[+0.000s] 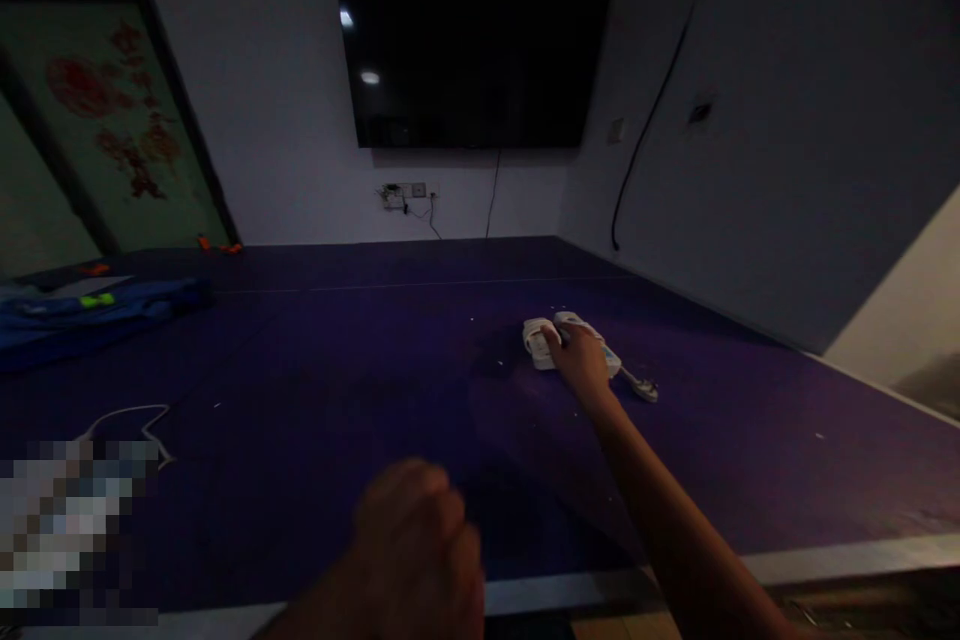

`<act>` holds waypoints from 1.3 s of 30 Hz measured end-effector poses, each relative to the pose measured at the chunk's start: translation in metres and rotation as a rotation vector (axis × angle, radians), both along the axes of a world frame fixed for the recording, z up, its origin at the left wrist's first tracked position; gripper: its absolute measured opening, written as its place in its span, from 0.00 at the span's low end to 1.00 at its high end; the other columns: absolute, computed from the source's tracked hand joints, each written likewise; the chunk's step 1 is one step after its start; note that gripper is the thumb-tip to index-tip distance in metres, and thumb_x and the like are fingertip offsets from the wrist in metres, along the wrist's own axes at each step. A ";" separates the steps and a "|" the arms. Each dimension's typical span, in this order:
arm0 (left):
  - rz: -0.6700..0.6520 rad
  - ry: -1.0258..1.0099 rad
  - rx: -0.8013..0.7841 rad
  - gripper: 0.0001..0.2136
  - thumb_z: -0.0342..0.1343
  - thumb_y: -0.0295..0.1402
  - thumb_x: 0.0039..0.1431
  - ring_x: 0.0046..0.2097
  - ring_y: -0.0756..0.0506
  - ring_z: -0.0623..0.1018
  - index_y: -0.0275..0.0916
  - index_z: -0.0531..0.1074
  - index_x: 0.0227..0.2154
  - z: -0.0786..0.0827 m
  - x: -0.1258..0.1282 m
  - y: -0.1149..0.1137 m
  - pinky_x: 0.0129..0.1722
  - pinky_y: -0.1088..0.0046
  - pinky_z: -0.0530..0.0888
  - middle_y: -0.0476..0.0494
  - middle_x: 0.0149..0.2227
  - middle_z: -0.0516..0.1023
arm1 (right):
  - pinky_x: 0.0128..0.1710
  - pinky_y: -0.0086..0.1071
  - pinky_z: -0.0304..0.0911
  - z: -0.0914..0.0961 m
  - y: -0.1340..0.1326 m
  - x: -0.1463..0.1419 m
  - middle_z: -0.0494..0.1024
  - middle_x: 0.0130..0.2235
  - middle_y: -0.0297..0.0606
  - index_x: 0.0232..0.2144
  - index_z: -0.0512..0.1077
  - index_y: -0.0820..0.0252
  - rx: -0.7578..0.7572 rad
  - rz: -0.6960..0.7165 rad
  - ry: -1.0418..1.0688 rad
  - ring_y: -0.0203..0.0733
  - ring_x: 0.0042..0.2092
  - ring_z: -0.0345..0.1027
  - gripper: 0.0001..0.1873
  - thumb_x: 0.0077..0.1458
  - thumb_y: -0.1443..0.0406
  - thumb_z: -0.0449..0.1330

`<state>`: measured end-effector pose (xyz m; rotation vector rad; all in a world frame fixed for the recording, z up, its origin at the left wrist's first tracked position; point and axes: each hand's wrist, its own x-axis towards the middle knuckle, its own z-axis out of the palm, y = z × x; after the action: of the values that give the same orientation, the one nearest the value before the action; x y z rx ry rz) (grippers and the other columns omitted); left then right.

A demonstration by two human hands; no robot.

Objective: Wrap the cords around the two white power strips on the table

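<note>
My right hand (581, 362) reaches over the purple tabletop (360, 400) and is closed on a white power strip (540, 345). Its pale cord seems bundled with it, though the fingers hide part of it. A plug end (643, 386) lies on the surface just right of the hand. Nearer to me, my left hand (420, 540) is held up in a fist at the lower middle. It is dark and blurred, and whatever may be inside it is hidden.
Blue cloth (112, 310) with a bright green patch lies at the left. Below it a thin white cable (124, 410) runs by a pixelated area. Small orange pieces (220, 246) sit at the back left. A television (480, 50) hangs on the wall above sockets (409, 192).
</note>
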<state>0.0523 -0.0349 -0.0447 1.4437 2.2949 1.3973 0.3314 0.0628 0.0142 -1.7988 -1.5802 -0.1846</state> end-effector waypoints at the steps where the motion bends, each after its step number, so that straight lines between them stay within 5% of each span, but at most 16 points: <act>1: -0.136 0.000 0.069 0.23 0.36 0.28 0.61 0.17 0.53 0.65 0.38 0.72 0.16 0.008 0.010 0.004 0.41 0.57 0.71 0.49 0.16 0.68 | 0.48 0.37 0.58 0.000 0.006 -0.005 0.73 0.46 0.53 0.47 0.70 0.66 -0.083 -0.040 -0.005 0.51 0.49 0.65 0.25 0.58 0.53 0.49; 3: -0.475 0.014 0.254 0.16 0.45 0.32 0.56 0.25 0.47 0.72 0.43 0.70 0.15 0.025 0.025 0.019 0.37 0.69 0.72 0.45 0.17 0.70 | 0.48 0.39 0.59 -0.001 0.015 -0.013 0.70 0.48 0.54 0.52 0.66 0.66 -0.214 -0.108 -0.012 0.54 0.50 0.65 0.31 0.55 0.49 0.52; 5: -0.682 0.028 0.380 0.13 0.47 0.34 0.54 0.28 0.47 0.73 0.42 0.69 0.17 0.037 0.032 0.038 0.35 0.70 0.70 0.44 0.21 0.73 | 0.47 0.42 0.60 -0.005 0.022 -0.018 0.68 0.49 0.54 0.54 0.63 0.63 -0.299 -0.155 -0.013 0.56 0.50 0.65 0.35 0.51 0.47 0.56; 10: -0.581 -0.109 0.275 0.12 0.44 0.34 0.54 0.27 0.48 0.71 0.40 0.69 0.21 0.025 0.019 0.070 0.29 0.74 0.65 0.48 0.21 0.71 | 0.43 0.42 0.62 -0.018 0.029 -0.022 0.67 0.49 0.52 0.55 0.60 0.58 -0.383 -0.201 -0.005 0.55 0.49 0.67 0.35 0.47 0.52 0.61; 18: -0.511 -0.413 0.274 0.12 0.44 0.36 0.53 0.23 0.50 0.69 0.39 0.69 0.22 0.008 0.011 0.076 0.24 0.76 0.64 0.50 0.20 0.68 | 0.42 0.37 0.62 -0.027 0.030 -0.020 0.71 0.44 0.51 0.50 0.65 0.63 -0.327 -0.189 -0.007 0.54 0.46 0.69 0.25 0.49 0.60 0.58; 29: -0.492 -0.550 0.280 0.11 0.45 0.37 0.52 0.21 0.51 0.68 0.38 0.69 0.22 0.013 0.011 0.078 0.22 0.77 0.65 0.50 0.19 0.68 | 0.48 0.38 0.59 -0.015 0.023 -0.018 0.69 0.52 0.51 0.56 0.62 0.64 -0.012 -0.166 0.157 0.53 0.50 0.64 0.31 0.51 0.57 0.56; 34: -0.507 -0.565 0.281 0.12 0.46 0.38 0.53 0.21 0.51 0.70 0.37 0.71 0.25 0.013 0.011 0.079 0.22 0.77 0.65 0.48 0.21 0.71 | 0.54 0.39 0.55 -0.003 0.016 -0.027 0.70 0.52 0.50 0.54 0.65 0.67 0.226 -0.037 0.394 0.51 0.54 0.62 0.32 0.48 0.58 0.57; 39: -0.545 -0.548 0.288 0.14 0.53 0.42 0.52 0.29 0.48 0.74 0.37 0.73 0.34 0.014 0.013 0.077 0.28 0.74 0.70 0.43 0.31 0.76 | 0.49 0.40 0.62 0.003 0.013 -0.048 0.74 0.48 0.44 0.49 0.69 0.66 0.355 0.345 0.880 0.48 0.48 0.68 0.29 0.45 0.58 0.59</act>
<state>0.0652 0.0425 -0.0304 1.3733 1.2949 1.6971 0.2836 0.0762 0.0174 -1.0630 -1.0839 0.4160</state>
